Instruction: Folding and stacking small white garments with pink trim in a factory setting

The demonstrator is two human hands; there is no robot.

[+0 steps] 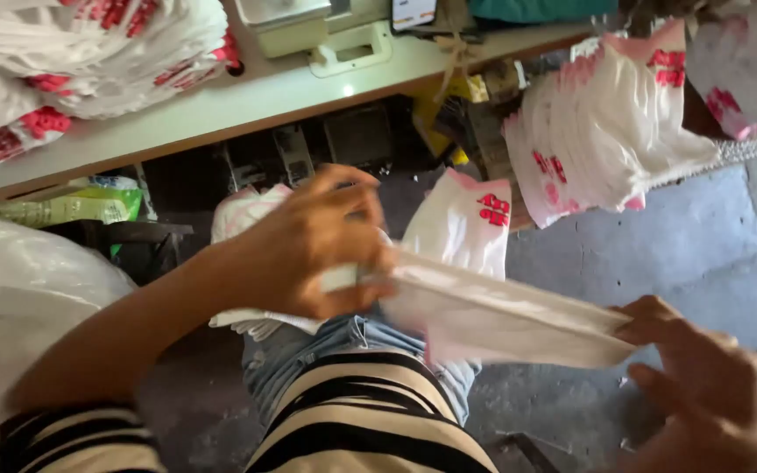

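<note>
My left hand [313, 245] pinches one end of a flat stack of white plastic bags [501, 311] over my lap. My right hand [703, 385] grips the other end of the same stack at the lower right, so the stack stretches between both hands. A white bag with red print [466, 219] stands folded just behind the stack, on my knee. My jeans [308, 350] and striped shirt [370, 412] show below.
A pale table [247, 96] crosses the top, carrying piles of white bags with red print [89, 52] and a sewing machine base [326, 35]. More bags [606, 123] fan out at the right. A big clear plastic sack [19, 289] sits at the left. Grey floor [703, 236] lies at the right.
</note>
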